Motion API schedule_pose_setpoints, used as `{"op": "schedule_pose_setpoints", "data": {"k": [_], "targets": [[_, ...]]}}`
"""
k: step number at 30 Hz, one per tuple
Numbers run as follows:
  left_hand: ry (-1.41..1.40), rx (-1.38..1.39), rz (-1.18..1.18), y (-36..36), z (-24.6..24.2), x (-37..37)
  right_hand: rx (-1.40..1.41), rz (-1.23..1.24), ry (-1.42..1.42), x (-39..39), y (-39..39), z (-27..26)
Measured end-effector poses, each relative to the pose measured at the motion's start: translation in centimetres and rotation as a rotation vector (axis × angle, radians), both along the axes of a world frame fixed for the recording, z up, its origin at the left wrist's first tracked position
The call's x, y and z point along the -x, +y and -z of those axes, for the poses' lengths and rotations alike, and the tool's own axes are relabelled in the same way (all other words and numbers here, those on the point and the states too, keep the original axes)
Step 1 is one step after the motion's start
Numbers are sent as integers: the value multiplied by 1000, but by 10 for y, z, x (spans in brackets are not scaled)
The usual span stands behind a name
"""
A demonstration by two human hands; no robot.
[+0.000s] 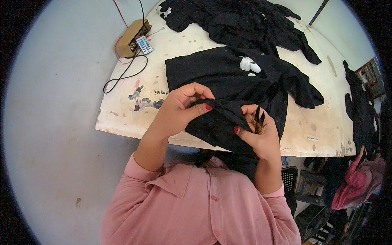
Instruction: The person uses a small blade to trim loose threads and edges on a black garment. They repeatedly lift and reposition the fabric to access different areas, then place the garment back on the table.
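A black cloth garment [196,72] lies spread over the near part of the table, with white patches [249,65] on its upper side. My left hand [186,107] pinches a fold of its near edge between thumb and fingers. On the right, my right hand [257,131] grips the same raised edge with thumb and forefinger. Small thread snips [259,119] are tucked in the right palm, their dark blades pointing up and away. The cloth between the hands is bunched, and part of it hangs over the table's front edge.
More black garments [239,24] are heaped at the table's far side. A brown box [131,38] with cables and a remote control [144,45] sits at the far left by the wall. At right, another person in pink [358,183] is near a black garment [363,107]. Dark plastic crates [310,186] stand below.
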State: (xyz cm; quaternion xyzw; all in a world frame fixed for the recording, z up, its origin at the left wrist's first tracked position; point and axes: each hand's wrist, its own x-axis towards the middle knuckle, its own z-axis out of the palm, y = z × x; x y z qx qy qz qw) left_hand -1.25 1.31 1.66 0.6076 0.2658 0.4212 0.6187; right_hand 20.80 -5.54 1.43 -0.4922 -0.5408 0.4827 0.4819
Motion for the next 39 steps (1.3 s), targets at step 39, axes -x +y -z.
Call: {"op": "schedule_pose_setpoints", "data": {"k": [39], "targets": [[323, -660, -935, 54, -74, 83, -386, 734, -767, -48, 47, 26]]}}
